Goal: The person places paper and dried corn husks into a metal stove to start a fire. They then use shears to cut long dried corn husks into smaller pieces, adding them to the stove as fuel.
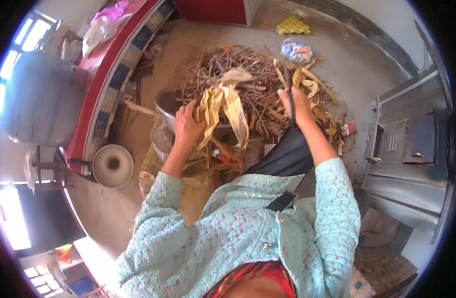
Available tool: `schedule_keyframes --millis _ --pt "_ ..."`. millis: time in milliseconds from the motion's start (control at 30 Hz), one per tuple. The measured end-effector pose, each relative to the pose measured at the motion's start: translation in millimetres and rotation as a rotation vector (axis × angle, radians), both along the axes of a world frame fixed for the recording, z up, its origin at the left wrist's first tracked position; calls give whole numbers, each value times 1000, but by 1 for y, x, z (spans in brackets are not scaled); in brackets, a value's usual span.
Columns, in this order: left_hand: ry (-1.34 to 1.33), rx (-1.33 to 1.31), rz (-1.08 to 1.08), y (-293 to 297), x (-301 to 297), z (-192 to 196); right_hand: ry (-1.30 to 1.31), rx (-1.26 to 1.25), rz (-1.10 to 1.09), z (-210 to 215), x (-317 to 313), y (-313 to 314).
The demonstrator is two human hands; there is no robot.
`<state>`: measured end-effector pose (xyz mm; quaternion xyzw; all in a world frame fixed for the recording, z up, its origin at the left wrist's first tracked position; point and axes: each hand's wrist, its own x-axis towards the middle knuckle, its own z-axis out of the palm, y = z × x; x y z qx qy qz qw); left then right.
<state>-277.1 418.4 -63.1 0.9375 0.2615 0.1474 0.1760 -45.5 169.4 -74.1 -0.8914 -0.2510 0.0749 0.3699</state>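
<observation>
Dry, pale yellow corn husks (222, 107) hang from my left hand (188, 124), whose thumb and fingers are closed on them. My right hand (297, 105) is wrapped round a dark, thin rod-like tool (290, 102) that stands roughly upright; its exact kind is unclear. Beyond and between both hands spreads a heap of dry twigs (257, 92), with more husks and stalks mixed in at its right side. A round metal basin (163, 102) sits just beyond my left hand, partly hidden by it and the husks.
To the left, a metal pan (113, 166) rests on the floor by a red-edged counter (96, 89) carrying a large grey drum (44, 99). A metal stove (407, 136) stands at the right. A yellow egg tray (293, 26) and a plastic bag (296, 50) lie beyond the heap.
</observation>
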Motion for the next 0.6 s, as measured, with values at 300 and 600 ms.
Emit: schedule_keyframes --millis 300,600 --pt "-286 -1088 84 21 -72 1 186 17 36 14 -7 11" --pt "612 -421 -110 40 -230 -55 198 86 56 7 -3 15"
